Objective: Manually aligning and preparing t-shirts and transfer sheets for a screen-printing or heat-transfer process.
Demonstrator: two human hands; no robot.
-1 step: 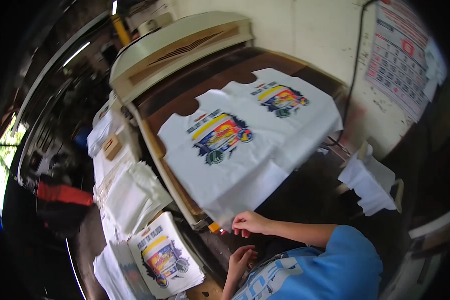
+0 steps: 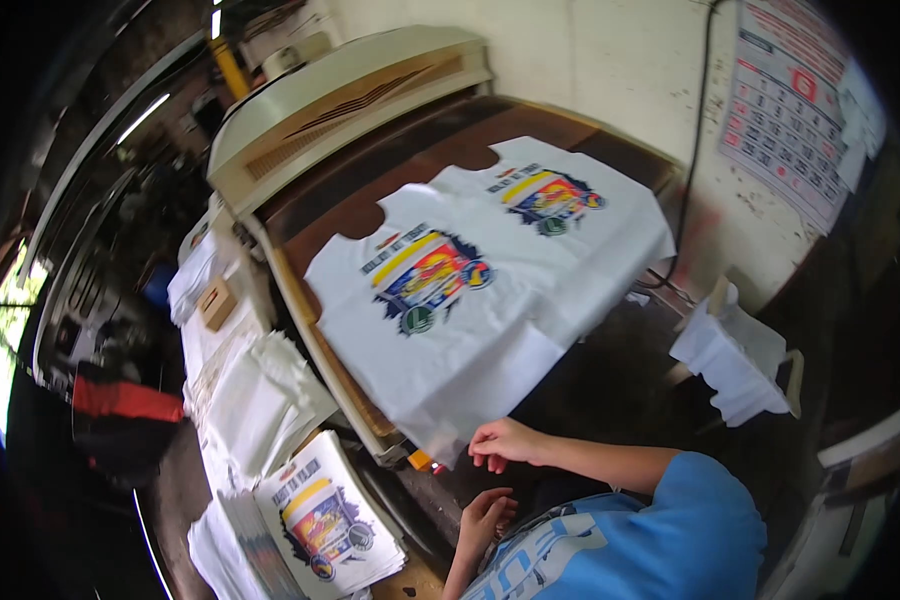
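Two white shirt-shaped cloth pieces [image 2: 370, 365] lie side by side on a brown dryer belt [image 2: 315, 215], each with a colourful printed picture. Their near edge hangs over the belt's front end. My right hand [image 2: 507, 443] hovers beside that hanging edge, its fingers loosely bent with nothing seen in them. Whether it touches the cloth I cannot tell. Below it, in front of my body, my left hand [image 2: 486, 512] is half curled, thumb apart from the fingers, with nothing visible in it. To its left sits a stack of printed white pieces [image 2: 330, 515].
A cream dryer hood [image 2: 350, 85] spans the belt's far end. Along the left, a side table bears folded white cloth [image 2: 270, 400] and a small brown box [image 2: 216, 303]. White cloth [image 2: 735, 365] drapes over a stand at right. A calendar [image 2: 785, 110] hangs on the wall.
The view has shifted slightly, so the belt and wall appear a little farther left. Both hands keep nearly the same pose, and the printed pieces look unmoved on the belt.
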